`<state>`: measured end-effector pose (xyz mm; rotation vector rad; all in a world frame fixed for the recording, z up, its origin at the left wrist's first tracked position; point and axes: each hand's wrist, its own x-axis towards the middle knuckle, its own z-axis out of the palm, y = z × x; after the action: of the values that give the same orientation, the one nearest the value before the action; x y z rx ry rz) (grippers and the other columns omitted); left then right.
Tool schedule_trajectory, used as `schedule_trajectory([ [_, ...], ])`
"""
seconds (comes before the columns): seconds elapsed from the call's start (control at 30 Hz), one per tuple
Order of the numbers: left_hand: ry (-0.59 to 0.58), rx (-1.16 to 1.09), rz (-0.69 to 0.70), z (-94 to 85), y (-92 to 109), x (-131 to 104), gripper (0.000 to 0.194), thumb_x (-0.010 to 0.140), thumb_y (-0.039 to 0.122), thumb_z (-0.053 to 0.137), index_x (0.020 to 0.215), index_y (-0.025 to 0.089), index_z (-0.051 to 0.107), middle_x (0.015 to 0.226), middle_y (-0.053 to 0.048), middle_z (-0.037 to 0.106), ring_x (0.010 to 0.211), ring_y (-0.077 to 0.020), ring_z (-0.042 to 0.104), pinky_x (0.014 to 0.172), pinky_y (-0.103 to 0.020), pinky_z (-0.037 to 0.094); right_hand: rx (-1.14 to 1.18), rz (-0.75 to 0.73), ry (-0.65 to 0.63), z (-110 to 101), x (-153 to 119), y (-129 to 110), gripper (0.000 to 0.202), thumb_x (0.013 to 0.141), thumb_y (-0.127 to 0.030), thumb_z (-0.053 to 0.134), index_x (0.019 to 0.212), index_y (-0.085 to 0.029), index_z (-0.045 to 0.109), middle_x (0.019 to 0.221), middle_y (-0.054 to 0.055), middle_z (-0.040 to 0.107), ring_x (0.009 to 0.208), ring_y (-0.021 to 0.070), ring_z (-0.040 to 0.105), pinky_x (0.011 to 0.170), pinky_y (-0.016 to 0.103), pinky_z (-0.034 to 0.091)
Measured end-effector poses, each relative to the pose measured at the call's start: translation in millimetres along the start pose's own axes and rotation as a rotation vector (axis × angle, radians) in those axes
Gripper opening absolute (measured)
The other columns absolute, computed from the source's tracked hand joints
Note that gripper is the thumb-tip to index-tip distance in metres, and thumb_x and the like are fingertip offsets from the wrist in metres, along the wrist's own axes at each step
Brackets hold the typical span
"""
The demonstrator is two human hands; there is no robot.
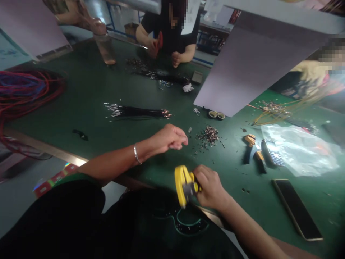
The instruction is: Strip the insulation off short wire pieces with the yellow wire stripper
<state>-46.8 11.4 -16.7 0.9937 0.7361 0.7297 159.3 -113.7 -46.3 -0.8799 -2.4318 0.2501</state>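
Note:
My left hand [170,138] hovers over the table with its fingers curled and thumb side toward the small pile. Whatever it may pinch is too small to make out. My right hand [211,185] grips a yellow and black wire stripper [182,185], held over my lap near the table edge. Beyond my left hand lies a bundle of black wires [142,112], silvery at the left ends and coppery at the right. To the right of my left hand is a pile of tiny dark and coppery pieces [210,135].
Orange-and-black pliers [254,153], a keypad phone [273,153], a clear plastic bag [304,149] and a smartphone [298,210] lie at right. Tape rolls [216,115] sit by a pale panel [242,61]. Red and blue wires [29,90] are at left. A co-worker [167,39] sits opposite.

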Motion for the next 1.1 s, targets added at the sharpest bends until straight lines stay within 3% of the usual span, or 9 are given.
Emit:
schedule_trajectory([
  [0.07,0.117,0.008,0.072,-7.8,7,4,0.018,0.075,0.003,0.06,0.058,0.008,0.063,0.034,0.007,0.036,0.031,-0.0011,0.026,0.05,-0.026,0.036,0.068,-0.071,0.015,-1,1,-1,0.02,0.067,-0.013,0.044,0.086,-0.02,0.045,0.074,0.005,0.052,0.064,0.0195,0.047,0.058,0.031,0.036],
  [0.2,0.061,-0.096,0.111,-14.2,12,5,0.014,0.082,0.009,0.058,0.07,0.008,0.065,0.045,0.002,0.049,0.04,-0.0062,0.045,0.068,-0.031,0.045,-0.082,0.165,0.048,1,1,20,0.016,0.069,-0.013,0.048,0.083,-0.02,0.046,0.073,0.005,0.052,0.064,0.0196,0.046,0.056,0.03,0.036],
  [0.33,0.063,-0.203,0.11,-16.3,6,6,0.01,0.078,0.004,0.057,0.075,0.008,0.066,0.051,0.0,0.055,0.048,-0.0091,0.053,0.075,-0.033,0.047,-0.19,0.247,-0.104,6,3,34,0.018,0.07,-0.015,0.051,0.088,-0.018,0.051,0.081,0.009,0.057,0.072,0.0229,0.051,0.064,0.033,0.041],
  [0.43,0.081,-0.263,0.131,-20.6,2,8,0.01,0.083,0.009,0.057,0.079,0.008,0.067,0.055,-0.002,0.058,0.055,-0.0115,0.057,0.075,-0.033,0.047,-0.228,0.274,-0.172,10,4,30,0.022,0.071,-0.018,0.055,0.093,-0.017,0.056,0.086,0.01,0.059,0.08,0.0255,0.053,0.072,0.036,0.044],
  [0.6,0.067,-0.303,0.141,-24.7,0,10,0.009,0.084,0.013,0.059,0.083,0.008,0.067,0.059,-0.003,0.06,0.061,-0.0131,0.061,0.081,-0.035,0.047,-0.276,0.331,-0.176,11,7,24,0.035,0.069,-0.022,0.06,0.104,-0.016,0.06,0.093,0.011,0.065,0.086,0.0277,0.057,0.077,0.039,0.046],
  [0.83,0.023,-0.325,0.171,-21.5,1,8,0.012,0.086,0.012,0.057,0.083,0.009,0.067,0.059,-0.003,0.061,0.06,-0.0126,0.061,0.089,-0.038,0.046,-0.071,0.339,-0.27,-6,18,18,0.034,0.073,-0.023,0.065,0.106,-0.015,0.063,0.104,0.013,0.066,0.097,0.0284,0.06,0.08,0.042,0.052],
  [0.97,-0.011,-0.33,0.183,-15.8,1,5,0.012,0.086,0.011,0.056,0.083,0.009,0.068,0.058,-0.003,0.062,0.059,-0.0122,0.061,0.093,-0.039,0.045,0.154,0.363,-0.089,-11,27,18,0.024,0.081,-0.023,0.06,0.104,-0.018,0.064,0.101,0.01,0.068,0.096,0.0241,0.064,0.084,0.043,0.053],
  [1.1,-0.049,-0.328,0.187,-8.3,0,2,0.012,0.086,0.011,0.056,0.083,0.009,0.068,0.058,-0.003,0.062,0.058,-0.0115,0.061,0.094,-0.038,0.045,0.415,0.552,0.129,-4,49,22,0.022,0.084,-0.026,0.06,0.103,-0.019,0.066,0.094,0.007,0.071,0.078,0.0176,0.068,0.077,0.036,0.057],
])
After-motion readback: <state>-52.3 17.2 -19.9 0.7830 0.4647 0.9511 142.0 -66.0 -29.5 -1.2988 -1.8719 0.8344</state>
